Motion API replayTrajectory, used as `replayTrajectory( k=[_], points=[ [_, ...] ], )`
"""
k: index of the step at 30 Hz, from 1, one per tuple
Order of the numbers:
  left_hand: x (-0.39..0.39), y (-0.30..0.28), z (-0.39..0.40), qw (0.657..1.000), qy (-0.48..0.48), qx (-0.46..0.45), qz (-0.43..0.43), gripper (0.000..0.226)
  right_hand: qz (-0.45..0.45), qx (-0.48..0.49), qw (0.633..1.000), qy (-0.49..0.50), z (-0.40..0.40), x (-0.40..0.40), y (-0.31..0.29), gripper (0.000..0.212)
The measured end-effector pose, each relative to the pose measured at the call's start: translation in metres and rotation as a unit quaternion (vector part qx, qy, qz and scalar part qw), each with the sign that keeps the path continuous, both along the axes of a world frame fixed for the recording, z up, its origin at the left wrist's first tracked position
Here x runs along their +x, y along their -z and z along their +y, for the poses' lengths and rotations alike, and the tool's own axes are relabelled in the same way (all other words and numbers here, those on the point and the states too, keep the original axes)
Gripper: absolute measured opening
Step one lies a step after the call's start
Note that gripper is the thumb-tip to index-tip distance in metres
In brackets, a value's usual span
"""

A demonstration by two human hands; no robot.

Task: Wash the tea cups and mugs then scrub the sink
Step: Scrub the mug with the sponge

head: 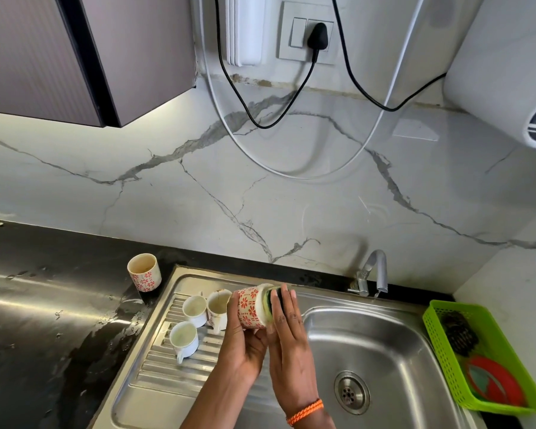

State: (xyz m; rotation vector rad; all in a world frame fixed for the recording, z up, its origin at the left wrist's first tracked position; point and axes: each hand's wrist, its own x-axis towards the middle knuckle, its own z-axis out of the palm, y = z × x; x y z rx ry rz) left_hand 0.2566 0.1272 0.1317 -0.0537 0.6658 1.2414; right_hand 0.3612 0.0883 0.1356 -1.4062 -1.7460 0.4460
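My left hand (245, 345) grips a white mug with red flower print (250, 306), tipped on its side over the drainboard. My right hand (287, 332) presses a green and yellow sponge (274, 297) against the mug's mouth with straight fingers. Three small cups stand on the drainboard (167, 366): a white one (195, 309), a patterned one (218, 306) and a nearer white one (184, 339). Another flower-print mug (144, 272) stands upright on the black counter. The steel sink basin (384, 351) lies to the right, with its drain (351, 393).
A chrome tap (372, 274) stands behind the basin, with no water seen running. A green plastic basket (477, 354) holding a dark scrubber and a red item sits on the right. The black counter (44, 320) is wet. Cables hang down the marble wall.
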Motion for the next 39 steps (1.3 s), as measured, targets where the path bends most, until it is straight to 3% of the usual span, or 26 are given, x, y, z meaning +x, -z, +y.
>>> replayTrajectory(
  k=[6,13,20,24,29,35,39],
  points=[
    [-0.003,0.001,-0.004,1.000,-0.022,-0.010,0.007,0.058,-0.019,0.030,0.998,-0.048,-0.017,0.008,0.007,0.058],
    [0.003,0.008,-0.021,0.997,0.035,-0.017,0.066,0.065,0.031,0.018,0.999,-0.009,0.002,-0.004,-0.013,0.059],
    [-0.013,0.009,-0.019,0.998,-0.022,-0.031,0.044,0.064,-0.020,0.040,0.996,-0.081,-0.032,0.002,0.009,0.064],
    [-0.016,0.008,-0.025,0.997,-0.017,-0.027,0.064,0.048,-0.014,0.023,0.997,-0.076,-0.027,0.004,0.010,0.066],
    [-0.007,0.007,-0.036,0.997,0.013,-0.015,0.072,0.058,0.019,0.037,0.999,-0.027,-0.005,-0.010,-0.012,0.063],
    [-0.020,0.010,-0.036,0.999,-0.009,-0.025,0.042,0.060,0.017,0.017,0.994,-0.107,-0.038,-0.007,0.020,0.057],
    [-0.021,0.014,-0.038,0.998,-0.015,-0.033,0.052,0.056,0.022,-0.001,0.995,-0.096,-0.036,-0.003,0.025,0.056]
  ],
)
